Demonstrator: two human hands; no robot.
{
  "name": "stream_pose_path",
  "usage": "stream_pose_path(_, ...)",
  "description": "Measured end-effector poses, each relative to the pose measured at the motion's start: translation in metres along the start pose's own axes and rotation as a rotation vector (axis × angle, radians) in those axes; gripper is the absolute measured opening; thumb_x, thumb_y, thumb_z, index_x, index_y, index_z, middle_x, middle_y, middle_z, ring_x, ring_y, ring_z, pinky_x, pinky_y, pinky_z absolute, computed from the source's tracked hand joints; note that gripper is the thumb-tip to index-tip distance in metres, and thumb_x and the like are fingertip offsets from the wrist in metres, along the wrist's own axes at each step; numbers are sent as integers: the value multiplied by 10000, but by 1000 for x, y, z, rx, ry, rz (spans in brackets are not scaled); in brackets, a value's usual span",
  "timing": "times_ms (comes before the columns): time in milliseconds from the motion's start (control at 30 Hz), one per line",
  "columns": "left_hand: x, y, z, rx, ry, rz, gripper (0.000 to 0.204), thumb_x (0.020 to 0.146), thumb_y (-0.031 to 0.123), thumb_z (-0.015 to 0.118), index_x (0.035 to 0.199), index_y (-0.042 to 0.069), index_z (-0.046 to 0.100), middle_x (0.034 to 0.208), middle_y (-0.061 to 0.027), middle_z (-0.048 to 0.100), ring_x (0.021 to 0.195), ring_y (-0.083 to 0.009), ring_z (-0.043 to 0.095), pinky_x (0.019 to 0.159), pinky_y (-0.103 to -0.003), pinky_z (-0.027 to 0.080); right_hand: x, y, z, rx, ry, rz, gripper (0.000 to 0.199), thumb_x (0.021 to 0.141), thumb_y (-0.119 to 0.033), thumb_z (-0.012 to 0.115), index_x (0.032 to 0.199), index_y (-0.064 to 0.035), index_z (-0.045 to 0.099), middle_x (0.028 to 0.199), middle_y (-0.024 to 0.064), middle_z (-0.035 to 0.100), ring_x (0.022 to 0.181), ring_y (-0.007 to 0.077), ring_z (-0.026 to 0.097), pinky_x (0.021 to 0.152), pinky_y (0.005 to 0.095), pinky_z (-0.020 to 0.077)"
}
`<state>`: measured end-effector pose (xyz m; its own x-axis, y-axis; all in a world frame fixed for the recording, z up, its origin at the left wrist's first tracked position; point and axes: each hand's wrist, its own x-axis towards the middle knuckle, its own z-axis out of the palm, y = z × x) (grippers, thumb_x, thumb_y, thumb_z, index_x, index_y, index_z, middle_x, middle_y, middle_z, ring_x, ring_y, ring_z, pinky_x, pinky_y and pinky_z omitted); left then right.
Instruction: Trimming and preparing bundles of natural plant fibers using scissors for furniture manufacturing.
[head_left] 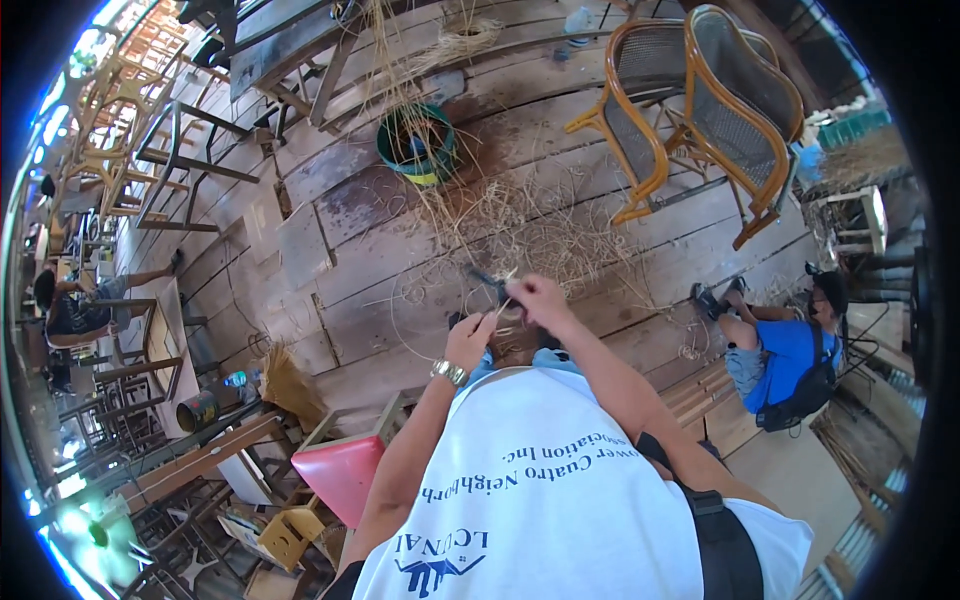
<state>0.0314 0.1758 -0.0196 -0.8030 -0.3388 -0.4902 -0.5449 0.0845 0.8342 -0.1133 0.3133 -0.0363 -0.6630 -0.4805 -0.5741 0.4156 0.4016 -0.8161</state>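
Note:
In front of my white shirt, my left hand [471, 340] has its fingers pinched on a thin pale strip of cane [503, 308]. A long thin strand curves away to the left of this hand. Slightly farther out and to the right, my right hand [540, 302] is closed, with short pale strip ends [511, 277] showing at its fingertips. Just beyond the fingers lies a slim dark object [484, 276]; its kind is unclear, and I cannot tell whether the right hand touches it. Curled cane shavings [560, 235] are heaped on the plank floor ahead.
A green bucket [386, 150] with long cane strands stands ahead. Wicker-backed chairs [735, 110] are at the far right. A person in blue [790, 355] sits at right, another person [75, 315] at far left. A pink-seated chair [340, 475] and a broom-like bundle [288, 385] are at left.

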Motion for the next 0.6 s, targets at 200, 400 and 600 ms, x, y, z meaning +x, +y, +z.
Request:
stream_pose_path(200,-113,-120,-126,556,39,-271,394,925,380,546,857,12,670,761,-176,673,646,-299,620,600,-413,458,20,17,-202,293,326,87,303,917,-379,629,933,-88,546,620,29,530,417,101,456,348,238,335)
stream_pose_path(400,-120,-186,-144,806,190,-466,409,930,378,495,968,23,694,911,-219,685,918,-383,654,810,-489,500,11,2,-154,190,279,135,317,952,-402,567,942,-86,539,633,38,551,398,93,442,353,228,339)
stream_pose_path(600,1,-45,13,499,-145,16,328,899,353,577,944,52,698,900,-189,679,829,-378,644,717,-447,497,-13,-4,21,-196,-19,36,284,944,-315,555,922,-32,564,716,115,605,501,220,605,437,336,463)
